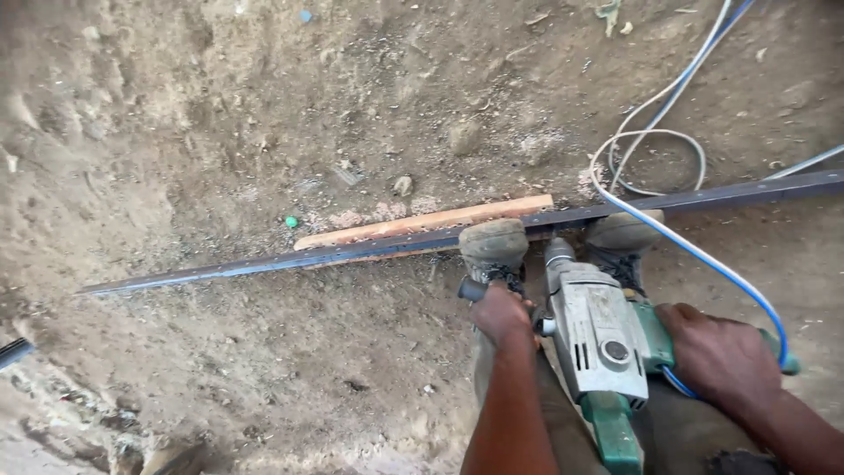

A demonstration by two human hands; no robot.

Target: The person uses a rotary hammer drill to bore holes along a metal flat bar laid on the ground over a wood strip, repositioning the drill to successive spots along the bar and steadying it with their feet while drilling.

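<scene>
Drill [598,339]: dull grey metal housing, scuffed, with green plastic grip at 6 o'clock. Long bar [352,255]: dark, smooth metal with faint sheen. Plank [422,222] behind it: raw, rough wood. Cable [694,251] at 2 o'clock: glossy blue-white plastic sheath. Ground [220,132]: matt, crumbly earth strewn with shavings.

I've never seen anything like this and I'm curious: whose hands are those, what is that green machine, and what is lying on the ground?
The camera sits on a person's head and looks down, so these are that person's own hands. The left hand grips a black side handle, and the right hand holds the back of a grey and green power drill. Its tip points down at a long dark metal bar lying on the dirt ground over a wooden plank. Both shoes press on the bar. A white and blue cable runs away from the drill.
</scene>
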